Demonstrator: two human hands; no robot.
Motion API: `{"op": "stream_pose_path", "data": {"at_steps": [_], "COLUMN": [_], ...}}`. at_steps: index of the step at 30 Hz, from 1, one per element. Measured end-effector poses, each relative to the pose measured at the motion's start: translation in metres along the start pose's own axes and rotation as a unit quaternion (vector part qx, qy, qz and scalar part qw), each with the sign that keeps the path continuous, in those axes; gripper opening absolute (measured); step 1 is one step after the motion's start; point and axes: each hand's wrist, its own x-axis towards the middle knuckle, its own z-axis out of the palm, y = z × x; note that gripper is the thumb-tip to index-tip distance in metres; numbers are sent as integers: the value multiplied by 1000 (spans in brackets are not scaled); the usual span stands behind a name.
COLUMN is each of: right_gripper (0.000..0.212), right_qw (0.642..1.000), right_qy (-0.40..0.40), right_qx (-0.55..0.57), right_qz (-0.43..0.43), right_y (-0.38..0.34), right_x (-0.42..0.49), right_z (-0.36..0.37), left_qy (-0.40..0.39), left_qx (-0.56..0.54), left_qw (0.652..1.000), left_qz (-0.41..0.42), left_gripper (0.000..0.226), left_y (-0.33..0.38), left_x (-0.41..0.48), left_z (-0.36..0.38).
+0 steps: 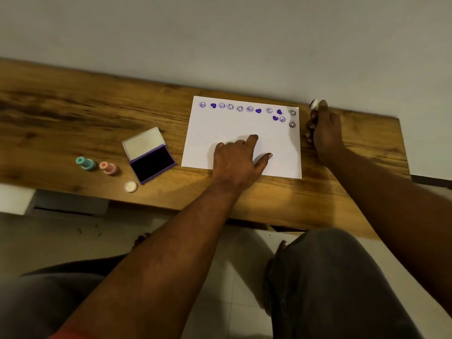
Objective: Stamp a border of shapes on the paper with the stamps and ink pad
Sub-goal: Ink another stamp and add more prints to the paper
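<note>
Seen from the head camera, a person seated at a wooden table (73, 113) works along the border of a white paper (208, 143) lying right of centre, its far edge close to the line where the table meets the wall (220, 33). A row of purple prints (244, 109), smiling faces and hearts, runs along that far edge from corner to corner, with two more just under it near the right end and one face started down the right edge. The left hand (238, 159) rests on the lower middle of the paper, forefinger and thumb stretched out and holding nothing. The right hand (324, 129) is just off the paper's right edge, over bare wood near the table's back edge, its fingers curled round a small stamp (313, 104) whose inked face is turned up and away from the paper. Left of the paper, across a narrow strip of wood, the ink pad (152, 165) lies open with its lid (143, 143) laid back. Further left stand a teal stamp (85, 163) and a pink stamp (108, 167), apart from each other, and a small pale round piece (130, 186) sits near the pad's front corner. A band of wood separates the paper's near edge from the table's front edge; below are the person's knees and a tiled floor (239, 277).
</note>
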Motion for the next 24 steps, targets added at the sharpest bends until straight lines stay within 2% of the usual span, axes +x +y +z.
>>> {"op": "stream_pose_path", "data": {"at_steps": [4,11,16,19,24], "right_gripper": [47,41,26,23,32], "right_qw": [999,997,997,997,997], "right_qy": [-30,-77,-72,-70,-80], "right_qx": [-19,-5,6,4,-16], "right_qz": [-32,-22,-9,-10,2], "right_y": [3,3,-1,-2,-4], "right_x": [-3,3,1,-1,-3], "right_z": [0,-8,-3,-4,-3], "left_qy": [5,17,66,123,178], "left_qx": [-4,-24,-62,-116,-179], "left_qw": [1000,1000,996,985,967], "left_qz": [-5,-7,8,17,-26], "left_gripper": [69,70,62,52,39], "left_y": [1,1,3,2,-21], "left_x": [-1,-3,-7,-18,-57], "left_z": [0,-3,-8,-17,-39]}}
